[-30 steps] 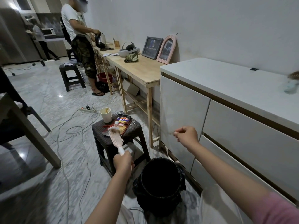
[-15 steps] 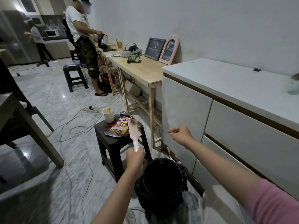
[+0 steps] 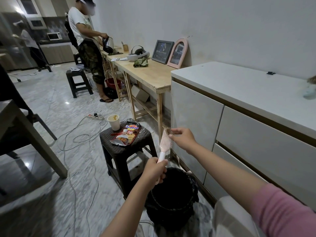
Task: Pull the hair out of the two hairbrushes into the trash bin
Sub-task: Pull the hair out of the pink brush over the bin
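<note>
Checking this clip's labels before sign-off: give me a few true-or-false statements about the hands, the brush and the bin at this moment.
1. The left hand grips the pink hairbrush by its handle. True.
2. The right hand rests on the cabinet top. False: its fingers are at the brush's bristles.
3. The trash bin stands below the brush. True.
4. The brush lies on the dark stool. False: it is held upright in the air.
</note>
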`<action>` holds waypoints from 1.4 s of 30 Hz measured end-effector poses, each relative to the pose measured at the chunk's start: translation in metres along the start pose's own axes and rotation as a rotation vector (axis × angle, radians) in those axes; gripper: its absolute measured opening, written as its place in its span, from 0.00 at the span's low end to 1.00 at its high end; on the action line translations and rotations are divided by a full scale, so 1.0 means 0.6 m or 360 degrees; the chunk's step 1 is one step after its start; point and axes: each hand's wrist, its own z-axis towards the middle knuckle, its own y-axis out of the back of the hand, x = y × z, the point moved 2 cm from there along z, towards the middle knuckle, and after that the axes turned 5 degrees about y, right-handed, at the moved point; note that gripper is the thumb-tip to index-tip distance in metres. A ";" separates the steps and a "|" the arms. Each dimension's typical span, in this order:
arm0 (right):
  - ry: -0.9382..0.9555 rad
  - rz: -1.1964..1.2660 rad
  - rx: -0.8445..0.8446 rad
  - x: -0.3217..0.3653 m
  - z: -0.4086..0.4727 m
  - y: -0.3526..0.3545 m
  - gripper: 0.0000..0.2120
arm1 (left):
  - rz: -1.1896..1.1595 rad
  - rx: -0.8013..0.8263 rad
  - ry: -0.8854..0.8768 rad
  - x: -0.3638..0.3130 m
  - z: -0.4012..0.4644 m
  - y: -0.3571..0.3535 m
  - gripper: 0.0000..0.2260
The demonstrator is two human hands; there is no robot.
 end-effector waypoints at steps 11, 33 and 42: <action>0.0040 -0.0105 -0.0249 0.000 -0.005 0.014 0.09 | -0.0015 -0.0007 0.0029 0.002 0.004 -0.002 0.09; 0.0037 -0.0023 -0.0562 -0.030 -0.018 0.064 0.05 | -0.0422 -0.0381 0.0246 0.012 0.028 0.053 0.03; -0.0057 -0.0515 -0.0162 -0.058 -0.016 0.036 0.09 | -0.0347 -0.0277 0.0135 -0.017 0.026 0.043 0.07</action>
